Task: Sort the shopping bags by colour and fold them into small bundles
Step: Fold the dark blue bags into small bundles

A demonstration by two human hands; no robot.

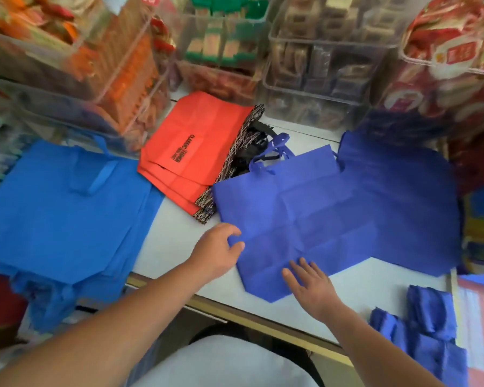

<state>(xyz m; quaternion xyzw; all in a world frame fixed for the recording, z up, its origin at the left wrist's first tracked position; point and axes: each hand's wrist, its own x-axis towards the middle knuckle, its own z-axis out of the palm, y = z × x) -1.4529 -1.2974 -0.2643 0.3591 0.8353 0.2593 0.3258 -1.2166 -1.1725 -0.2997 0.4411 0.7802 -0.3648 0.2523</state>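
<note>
A creased violet-blue bag (296,213) lies flat in the middle of the white counter (173,236), handles pointing away. My left hand (217,251) pinches its near-left edge between thumb and fingers. My right hand (309,286) rests flat on its near corner, fingers spread. A darker blue bag (403,196) lies under it to the right. A pile of lighter blue bags (59,213) covers the left side. Red bags (196,143) are stacked at the back over a black patterned bag (246,152). Folded blue bundles (422,328) sit at the near right.
Clear plastic bins (319,74) full of packaged snacks line the back of the counter. The counter's near edge has a gold trim (235,311). A red and white printed sheet (478,317) lies at the far right.
</note>
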